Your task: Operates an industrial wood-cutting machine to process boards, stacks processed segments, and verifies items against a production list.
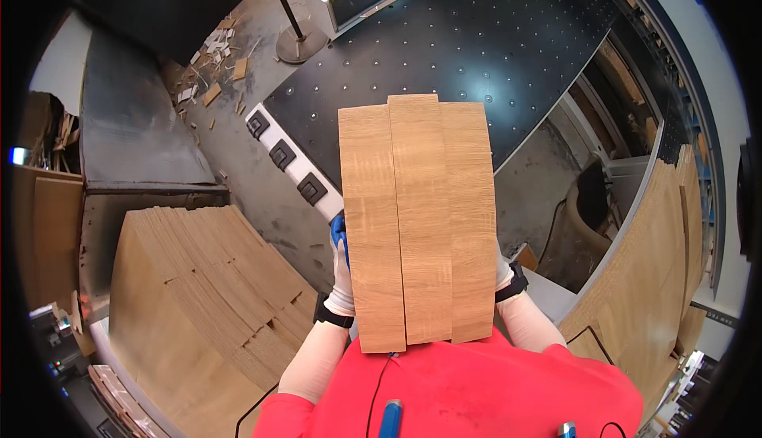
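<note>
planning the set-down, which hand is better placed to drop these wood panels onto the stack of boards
Left, probably. The left hand grips the wood panels on the side nearest the stack of boards, which lies to the person's left; the right hand is on the far edge.

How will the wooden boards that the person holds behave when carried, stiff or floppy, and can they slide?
The three wooden boards look flat and straight, so they are probably stiff. They lie side by side, unevenly aligned, so they may slide against each other. The left hand and right hand grip only the outer edges, so the middle board could slip.
</note>
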The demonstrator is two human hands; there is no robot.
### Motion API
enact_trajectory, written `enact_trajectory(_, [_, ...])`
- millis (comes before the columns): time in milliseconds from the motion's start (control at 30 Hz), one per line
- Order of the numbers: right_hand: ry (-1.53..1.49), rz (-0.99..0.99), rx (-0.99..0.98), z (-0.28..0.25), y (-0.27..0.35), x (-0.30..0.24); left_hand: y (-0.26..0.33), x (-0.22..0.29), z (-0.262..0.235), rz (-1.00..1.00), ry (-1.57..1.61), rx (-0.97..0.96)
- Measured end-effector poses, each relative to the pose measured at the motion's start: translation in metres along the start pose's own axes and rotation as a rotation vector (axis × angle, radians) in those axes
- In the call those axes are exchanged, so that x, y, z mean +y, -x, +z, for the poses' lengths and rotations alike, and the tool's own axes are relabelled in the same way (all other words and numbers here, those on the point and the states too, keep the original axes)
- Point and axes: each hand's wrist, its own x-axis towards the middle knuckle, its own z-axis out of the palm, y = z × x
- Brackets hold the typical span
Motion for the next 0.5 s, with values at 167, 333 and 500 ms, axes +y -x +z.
enact_trajectory(167, [-0.037,0.158,0.105,-0.010,0.013,0.003,0.027,-0.013,0.011,0.046,-0.076,0.100])
enact_trajectory(333, [-0.048,0.194,0.057,-0.039,0.019,0.017,0.056,-0.036,-0.028,0.040,-0.141,0.103])
enact_trajectory(500, [-0.040,0.229,0.083,-0.051,0.028,0.034,0.059,-0.038,-0.050,-0.014,-0.073,0.188])
